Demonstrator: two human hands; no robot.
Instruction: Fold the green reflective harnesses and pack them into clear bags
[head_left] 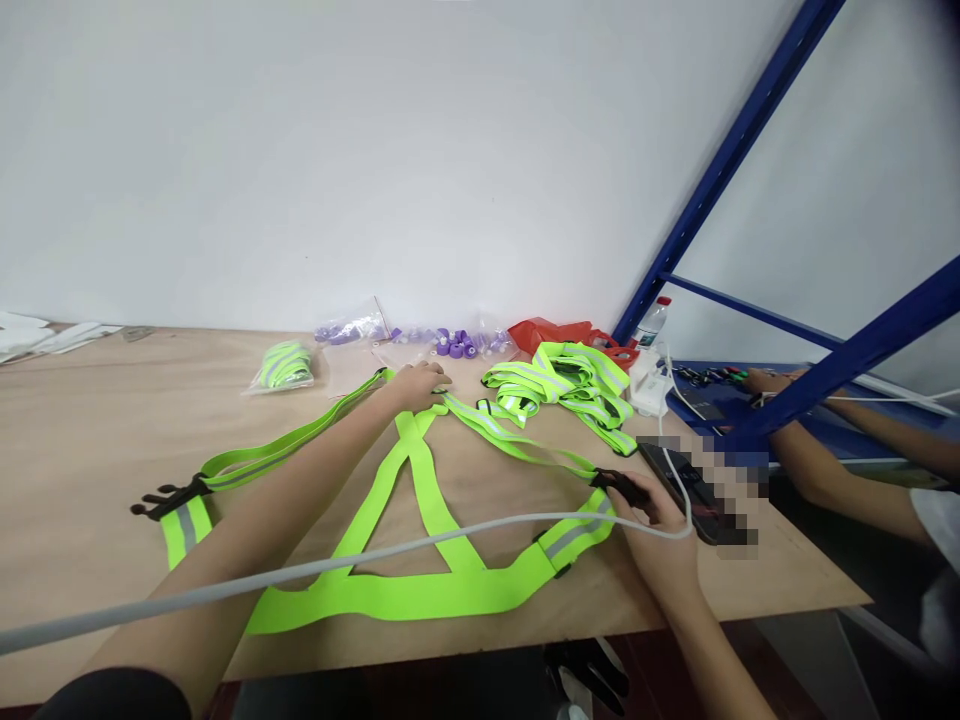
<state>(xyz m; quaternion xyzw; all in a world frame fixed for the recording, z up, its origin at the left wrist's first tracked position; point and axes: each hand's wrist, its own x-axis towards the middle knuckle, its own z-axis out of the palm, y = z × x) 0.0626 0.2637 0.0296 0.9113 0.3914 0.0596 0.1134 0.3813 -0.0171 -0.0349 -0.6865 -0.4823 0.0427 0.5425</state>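
Note:
A neon-yellow reflective harness [397, 597] lies spread on the table, with grey stripes along its straps. My left hand [418, 386] reaches across it to the far end, fingers closed on the straps where they meet; my forearm hides part of the left side. My right hand [660, 530] is closed around a black plastic buckle [626, 490] at the harness's right side. At the left lies the pronged black buckle half [171, 500], untouched. A white cable [420, 542] passes in front of the harness and my right hand.
Behind are a bagged harness [283, 366], several purple rolls [454, 344], a heap of neon straps [562, 385] and a red bag [551, 332]. A phone [694, 490], white charger [649, 385] and bottle [654, 322] stand right. Beyond the blue frame [727, 160], another person's arms [840, 480] work.

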